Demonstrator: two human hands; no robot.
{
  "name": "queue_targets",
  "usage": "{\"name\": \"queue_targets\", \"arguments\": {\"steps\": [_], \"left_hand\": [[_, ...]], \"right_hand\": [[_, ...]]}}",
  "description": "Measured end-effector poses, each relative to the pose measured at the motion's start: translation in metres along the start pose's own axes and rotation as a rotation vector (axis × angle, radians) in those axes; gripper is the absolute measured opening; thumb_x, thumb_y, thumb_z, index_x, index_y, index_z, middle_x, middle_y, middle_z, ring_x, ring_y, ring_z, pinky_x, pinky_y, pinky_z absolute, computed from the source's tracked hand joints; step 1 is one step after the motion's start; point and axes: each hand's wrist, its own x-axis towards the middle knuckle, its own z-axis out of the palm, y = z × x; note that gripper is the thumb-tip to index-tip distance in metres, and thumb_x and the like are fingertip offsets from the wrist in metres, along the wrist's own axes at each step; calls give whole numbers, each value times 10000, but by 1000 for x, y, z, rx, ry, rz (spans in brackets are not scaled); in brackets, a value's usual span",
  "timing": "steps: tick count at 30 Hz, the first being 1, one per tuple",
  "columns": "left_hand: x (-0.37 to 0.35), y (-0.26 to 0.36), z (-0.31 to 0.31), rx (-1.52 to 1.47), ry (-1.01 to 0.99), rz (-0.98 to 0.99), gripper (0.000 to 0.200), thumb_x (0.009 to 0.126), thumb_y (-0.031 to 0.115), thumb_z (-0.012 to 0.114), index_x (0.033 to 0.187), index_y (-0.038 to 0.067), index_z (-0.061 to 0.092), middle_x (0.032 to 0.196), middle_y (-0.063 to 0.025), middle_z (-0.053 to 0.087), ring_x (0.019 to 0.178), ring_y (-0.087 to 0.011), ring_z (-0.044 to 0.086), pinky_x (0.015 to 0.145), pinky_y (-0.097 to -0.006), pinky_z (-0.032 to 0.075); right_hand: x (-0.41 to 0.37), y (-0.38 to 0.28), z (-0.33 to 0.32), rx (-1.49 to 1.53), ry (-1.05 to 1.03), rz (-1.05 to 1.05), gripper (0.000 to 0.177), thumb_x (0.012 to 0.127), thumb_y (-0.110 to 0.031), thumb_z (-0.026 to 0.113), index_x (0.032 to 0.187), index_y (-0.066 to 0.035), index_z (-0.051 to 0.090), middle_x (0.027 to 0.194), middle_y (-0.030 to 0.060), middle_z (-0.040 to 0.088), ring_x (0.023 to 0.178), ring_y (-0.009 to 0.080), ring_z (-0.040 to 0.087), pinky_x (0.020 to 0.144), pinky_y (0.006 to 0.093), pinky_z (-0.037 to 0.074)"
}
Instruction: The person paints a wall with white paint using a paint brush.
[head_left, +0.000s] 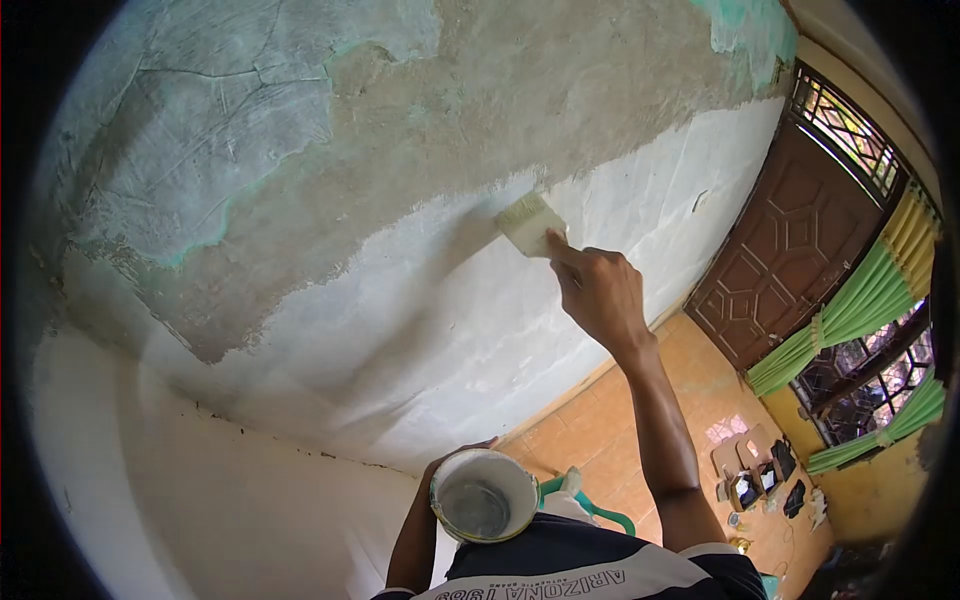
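My right hand (602, 292) grips a wide paintbrush (530, 224), its pale bristles against the wall where white paint meets bare grey plaster. The wall (440, 320) is white in its lower part and grey-brown above, with patches of old green paint. Close to my body, my left hand (456, 456) is around the far side of a paint bucket (486, 496). White paint coats the inside of that bucket, and greyish-white liquid lies at its bottom. Most of the left hand's fingers are hidden behind the bucket.
A brown panelled door (790, 240) stands at the right, beside green curtains (800, 352) and a barred window. Boxes (748, 466) and small dark items lie on the orange tiled floor (590, 430). Something green and tubular (610, 518) shows just beyond my shirt.
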Motion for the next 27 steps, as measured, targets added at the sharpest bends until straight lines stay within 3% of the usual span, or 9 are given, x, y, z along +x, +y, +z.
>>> {"name": "queue_targets", "arguments": {"steps": [4, 8, 10, 13, 15, 19, 22, 25, 27], "left_hand": [[-2, 4, 0, 34, 6, -78, 415, 925, 501, 876, 977, 96, 801, 909, -85, 796, 763, -192, 750, 739, -389, 628], [0, 6, 0, 86, -13, -54, 477, 940, 572, 834, 998, 101, 791, 916, -90, 792, 761, -211, 742, 737, -413, 623], [29, 6, -16, 90, -107, -309, 528, 947, 624, 800, 1013, 100, 785, 915, -99, 789, 758, -233, 738, 742, -440, 618], [33, 3, -20, 61, -118, -332, 538, 940, 629, 803, 1029, 99, 785, 931, -102, 790, 784, -241, 742, 754, -452, 615], [37, 2, -24, 73, -120, -317, 538, 943, 629, 799, 1032, 99, 786, 937, -104, 790, 796, -241, 744, 759, -454, 615], [40, 6, -25, 27, -233, -382, 519, 932, 607, 821, 1027, 97, 789, 920, -98, 786, 778, -233, 742, 751, -441, 616], [40, -3, -24, 16, -57, -264, 489, 917, 572, 853, 1002, 95, 792, 895, -91, 785, 747, -227, 740, 735, -427, 617], [-1, 13, 3, 31, -6, -191, 462, 906, 545, 874, 975, 95, 794, 878, -83, 785, 726, -218, 737, 722, -414, 617], [13, 10, -4, 29, -18, -211, 464, 908, 549, 871, 976, 96, 794, 880, -84, 785, 729, -218, 737, 726, -415, 618]], "right_hand": [[2, -19, -26, 76, 38, 152, 385, 979, -134, 736, 1355, -201, 784, 725, 117, 699, 630, 329, 689, 575, 458, 529], [1, -13, 7, 3, 33, 86, 401, 971, -144, 751, 1367, -203, 773, 734, 121, 705, 634, 342, 702, 580, 461, 542], [-4, -9, 8, 2, 10, 86, 397, 972, -145, 752, 1363, -208, 774, 735, 122, 706, 640, 342, 705, 583, 457, 544], [-8, -7, -4, 37, 25, 48, 394, 976, -144, 751, 1362, -219, 777, 730, 116, 703, 647, 335, 710, 586, 451, 548], [-4, -18, -19, 61, 39, 174, 393, 978, -143, 749, 1364, -211, 777, 729, 113, 700, 652, 338, 711, 587, 452, 552], [-3, -13, 14, 26, 98, 94, 397, 988, -129, 728, 1375, -206, 770, 753, 120, 702, 649, 348, 707, 588, 455, 554], [-8, -14, 20, 56, 31, 90, 411, 982, -131, 737, 1388, -194, 757, 757, 132, 700, 653, 353, 708, 586, 466, 548], [-11, -4, 0, 95, 47, 85, 423, 979, -126, 745, 1395, -201, 758, 752, 127, 696, 647, 348, 702, 580, 460, 539], [-9, -5, -6, 107, 66, 112, 430, 977, -125, 748, 1399, -206, 759, 749, 124, 694, 644, 346, 698, 579, 457, 535]]}}
